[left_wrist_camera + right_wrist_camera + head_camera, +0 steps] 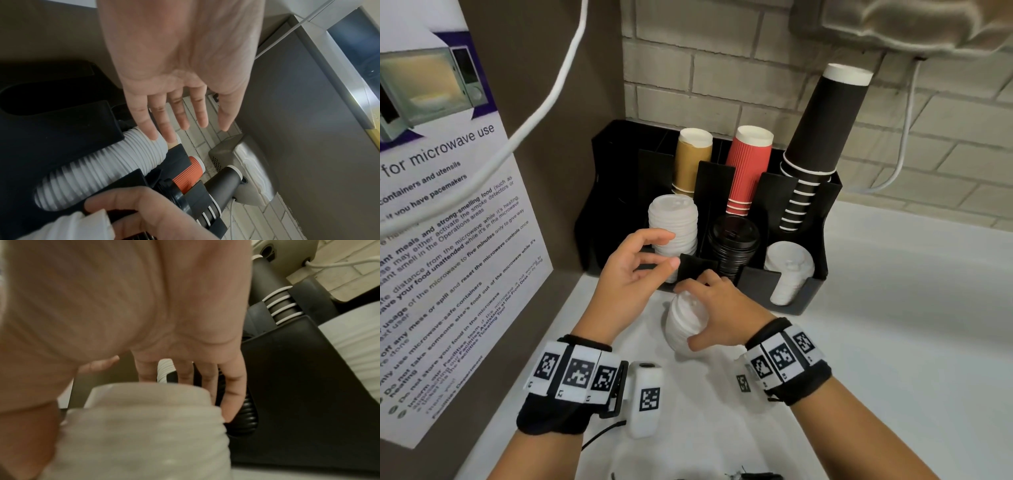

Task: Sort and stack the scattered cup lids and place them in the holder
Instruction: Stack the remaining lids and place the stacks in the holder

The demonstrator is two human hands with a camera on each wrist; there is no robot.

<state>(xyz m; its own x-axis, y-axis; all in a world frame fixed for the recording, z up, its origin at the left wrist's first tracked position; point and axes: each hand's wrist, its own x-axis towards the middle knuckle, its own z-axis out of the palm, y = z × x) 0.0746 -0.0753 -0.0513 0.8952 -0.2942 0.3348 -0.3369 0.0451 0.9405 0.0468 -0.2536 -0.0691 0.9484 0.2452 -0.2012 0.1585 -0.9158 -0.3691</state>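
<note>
Gripping one last white lid stack [686, 325] in our curled right hand [717, 310], left hand [631, 270] loosely spread and empty, we near the well-stocked black holder [815, 274].

White poster [445, 219] on left wall: "for microwave use", "containers and utensils", "if you have pacemakers", "Do not store your food in the microwave". Wrist bands [575, 373] show square code markers only.

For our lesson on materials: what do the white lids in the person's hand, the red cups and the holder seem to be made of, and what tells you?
White lid stack, held by the right hand: likely thin moulded plastic, matte, with fine nested rims.
Red cups: probably paper, with a ribbed outer sleeve and white rolled rims.
Holder: seemingly rigid black plastic, smooth flat panels with a dull sheen.
</note>
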